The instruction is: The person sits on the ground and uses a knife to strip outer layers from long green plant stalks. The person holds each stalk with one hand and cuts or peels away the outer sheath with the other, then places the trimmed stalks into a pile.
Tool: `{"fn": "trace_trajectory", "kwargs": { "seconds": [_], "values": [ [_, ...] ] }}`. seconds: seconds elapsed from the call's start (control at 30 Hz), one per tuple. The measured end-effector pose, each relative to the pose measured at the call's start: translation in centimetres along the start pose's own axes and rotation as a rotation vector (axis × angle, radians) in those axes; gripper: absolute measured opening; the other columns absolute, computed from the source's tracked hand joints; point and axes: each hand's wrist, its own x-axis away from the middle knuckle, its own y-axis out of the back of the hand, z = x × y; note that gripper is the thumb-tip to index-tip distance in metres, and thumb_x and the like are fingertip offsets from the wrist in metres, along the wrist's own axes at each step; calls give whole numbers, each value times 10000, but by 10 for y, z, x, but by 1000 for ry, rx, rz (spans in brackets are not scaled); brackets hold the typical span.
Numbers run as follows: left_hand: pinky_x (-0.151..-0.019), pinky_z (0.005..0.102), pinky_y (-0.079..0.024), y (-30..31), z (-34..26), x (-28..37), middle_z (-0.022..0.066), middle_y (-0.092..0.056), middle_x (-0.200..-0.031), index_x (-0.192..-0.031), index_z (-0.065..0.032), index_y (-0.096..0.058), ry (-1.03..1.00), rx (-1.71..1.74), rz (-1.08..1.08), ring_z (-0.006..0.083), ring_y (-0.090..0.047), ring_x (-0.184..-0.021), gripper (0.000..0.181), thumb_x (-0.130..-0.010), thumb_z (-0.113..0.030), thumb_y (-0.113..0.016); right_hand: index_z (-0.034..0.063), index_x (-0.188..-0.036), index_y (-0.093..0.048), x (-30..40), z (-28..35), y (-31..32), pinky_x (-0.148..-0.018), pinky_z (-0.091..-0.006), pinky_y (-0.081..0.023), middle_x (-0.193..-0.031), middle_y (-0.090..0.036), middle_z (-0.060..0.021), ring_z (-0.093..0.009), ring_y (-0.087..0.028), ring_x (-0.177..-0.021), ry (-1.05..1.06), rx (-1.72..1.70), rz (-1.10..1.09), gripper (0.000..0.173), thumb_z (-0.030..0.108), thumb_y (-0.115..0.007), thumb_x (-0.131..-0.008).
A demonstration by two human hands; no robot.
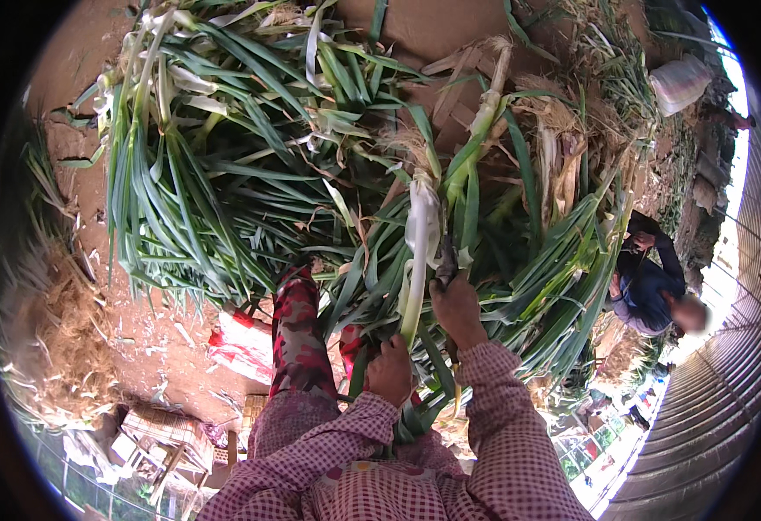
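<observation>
My left hand [390, 371] is closed around the green lower end of a scallion-like stalk [417, 254], a leek or large green onion. The stalk's white shank points away from me, with loose pale outer skin [421, 189] and shaggy roots at the far end. My right hand [459, 309] grips a dark tool [446, 260] that looks like a knife, held close along the stalk's right side. Its full shape is hidden by the hand. Green leaves hang below my left hand over my lap.
A heap of trimmed stalks [172, 176] lies at the left front. Untrimmed stalks with brown roots [556, 143] lie at the right. A root pile [61, 338] is at far left, by a wooden stool [165, 436]. Another person [651, 283] sits at the right.
</observation>
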Motion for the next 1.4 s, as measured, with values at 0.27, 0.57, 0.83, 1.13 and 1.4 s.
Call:
{"fn": "trace_trajectory", "kwargs": {
  "seconds": [0.27,0.57,0.83,1.13,1.4],
  "values": [
    [-564,435,-512,0,10,-6,173,-541,-816,-950,-32,-402,-28,68,19,359,-613,-667,462,-604,-116,-696,-77,-1012,-424,-58,17,-11,-740,-505,-466,-880,-583,-325,-468,-578,-851,98,-10,14,472,304,-601,-798],
    [-816,300,-450,7,78,-67,128,-638,-1017,-1154,-18,-564,53,676,590,210,-605,-918,624,-612,-246,-773,-94,-1044,-402,15,-19,-36,-721,-512,-466,-875,-571,-338,-475,-571,-845,112,-61,48,540,314,-637,-780],
    [-814,296,-438,-14,55,-92,77,-625,-969,-1185,-8,-521,182,1205,523,176,-580,-887,581,-662,-154,-728,-80,-1037,-412,16,1,-9,-664,-508,-476,-802,-597,-298,-486,-572,-786,210,-57,-49,487,284,-625,-793],
    [-807,343,-499,33,44,-55,111,-620,-963,-1143,37,-497,320,1723,849,222,-621,-860,404,-786,-96,-632,-76,-1051,-406,-24,-1,-1,-687,-515,-471,-792,-581,-316,-475,-574,-784,218,-26,-72,477,272,-606,-792],
    [-769,374,-513,17,69,-37,163,-584,-1007,-1150,9,-452,81,2161,960,276,-622,-852,540,-742,-263,-678,-50,-1010,-422,19,-8,-5,-638,-505,-465,-771,-592,-284,-460,-584,-744,263,-67,-65,401,202,-624,-773]
  ]
}}
